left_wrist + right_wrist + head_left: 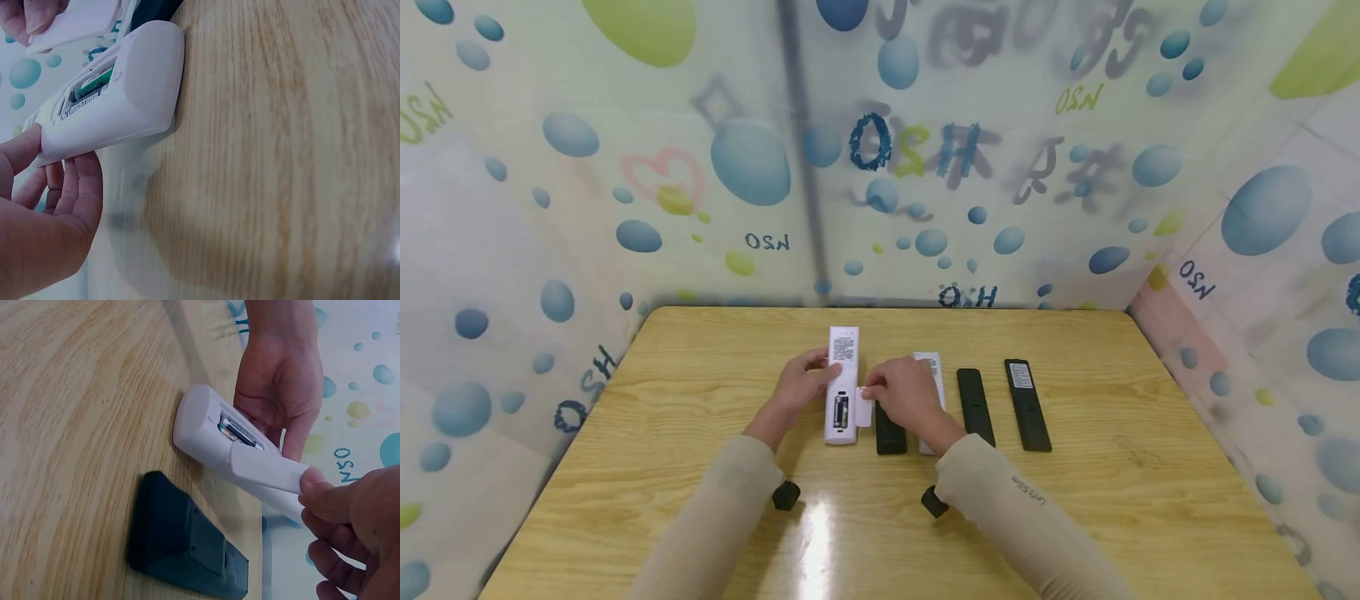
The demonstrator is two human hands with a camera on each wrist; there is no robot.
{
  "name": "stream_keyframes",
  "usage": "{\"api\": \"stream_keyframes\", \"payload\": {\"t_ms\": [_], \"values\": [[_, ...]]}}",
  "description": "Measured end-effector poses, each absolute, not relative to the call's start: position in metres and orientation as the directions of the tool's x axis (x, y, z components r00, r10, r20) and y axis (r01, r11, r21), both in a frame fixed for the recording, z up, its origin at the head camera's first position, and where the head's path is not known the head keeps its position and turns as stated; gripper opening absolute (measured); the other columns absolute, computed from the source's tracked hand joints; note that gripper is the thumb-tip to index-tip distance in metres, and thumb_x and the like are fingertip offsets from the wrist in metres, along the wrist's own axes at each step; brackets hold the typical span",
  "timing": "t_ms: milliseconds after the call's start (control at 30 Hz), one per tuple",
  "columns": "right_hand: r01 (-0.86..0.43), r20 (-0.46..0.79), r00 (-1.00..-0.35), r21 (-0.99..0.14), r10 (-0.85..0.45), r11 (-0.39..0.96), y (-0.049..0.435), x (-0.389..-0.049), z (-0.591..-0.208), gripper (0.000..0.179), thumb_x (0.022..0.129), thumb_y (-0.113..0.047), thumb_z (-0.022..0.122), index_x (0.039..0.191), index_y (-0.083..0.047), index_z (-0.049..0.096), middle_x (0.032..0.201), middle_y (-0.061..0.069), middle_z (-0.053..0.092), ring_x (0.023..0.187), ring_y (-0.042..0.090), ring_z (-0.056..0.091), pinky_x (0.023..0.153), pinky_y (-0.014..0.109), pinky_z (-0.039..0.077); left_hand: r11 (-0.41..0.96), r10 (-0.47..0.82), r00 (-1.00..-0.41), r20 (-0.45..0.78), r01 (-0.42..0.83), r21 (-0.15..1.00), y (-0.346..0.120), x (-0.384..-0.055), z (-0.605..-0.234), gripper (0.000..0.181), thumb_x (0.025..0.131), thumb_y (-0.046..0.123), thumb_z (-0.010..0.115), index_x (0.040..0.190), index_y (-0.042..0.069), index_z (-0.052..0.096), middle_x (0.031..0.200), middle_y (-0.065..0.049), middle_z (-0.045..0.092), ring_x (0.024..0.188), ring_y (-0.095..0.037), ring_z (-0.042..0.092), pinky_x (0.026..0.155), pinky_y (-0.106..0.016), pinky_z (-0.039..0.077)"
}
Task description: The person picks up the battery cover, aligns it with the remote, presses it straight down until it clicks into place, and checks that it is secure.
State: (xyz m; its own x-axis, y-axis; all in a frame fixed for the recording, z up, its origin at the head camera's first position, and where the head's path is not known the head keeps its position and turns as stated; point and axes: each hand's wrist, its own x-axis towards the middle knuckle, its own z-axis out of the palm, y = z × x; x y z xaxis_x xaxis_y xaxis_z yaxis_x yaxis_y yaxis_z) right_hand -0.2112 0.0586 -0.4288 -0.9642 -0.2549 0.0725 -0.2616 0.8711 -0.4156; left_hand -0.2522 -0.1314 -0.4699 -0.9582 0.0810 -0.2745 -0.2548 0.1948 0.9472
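Observation:
A white remote control (843,375) lies back side up in my left hand (799,385), thumb on its back and fingers beneath its edge. Its far part is raised and the near end rests at the table. In the open battery compartment (841,411) a green battery (94,85) shows in the left wrist view. My right hand (910,395) pinches the white battery cover (265,467) between thumb and fingers, just right of the remote. Under the right hand a black remote (181,540) lies on the table, partly hidden in the head view.
To the right, another white remote (928,360) is partly covered by the right hand. Beyond it lie a black remote (975,404) and a black remote with a white label (1028,407). The wooden table (1120,517) meets a patterned curtain (737,275) at its back edge.

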Motion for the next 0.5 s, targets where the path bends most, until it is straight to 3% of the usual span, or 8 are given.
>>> {"api": "stream_keyframes", "payload": {"t_ms": [233,500], "values": [[-0.330,0.122,-0.944,-0.406,-0.307,0.852,0.042,-0.212,-0.431,0.013,0.088,-0.035,0.072,0.091,-0.025,0.078,0.087,-0.011,0.073,0.083,0.011,0.065,0.088,0.037,0.049,0.164,0.083,-0.969,-0.235,-0.219,0.962,-0.134,-0.252,-0.472,0.046,0.095,0.022,0.065,0.138,0.009,0.054,0.115,-0.008,0.053,0.088,-0.012,0.056,0.074,-0.023,0.052],[-0.314,0.120,-0.950,-0.370,-0.290,0.875,0.029,-0.213,-0.429,0.012,0.088,-0.037,0.071,0.091,-0.027,0.077,0.086,-0.013,0.072,0.082,0.011,0.060,0.084,0.035,0.043,0.138,0.081,-0.974,-0.212,-0.200,0.970,-0.133,-0.250,-0.472,0.044,0.094,0.017,0.065,0.135,0.004,0.055,0.110,-0.007,0.052,0.082,-0.009,0.056,0.071,-0.021,0.053]]}}
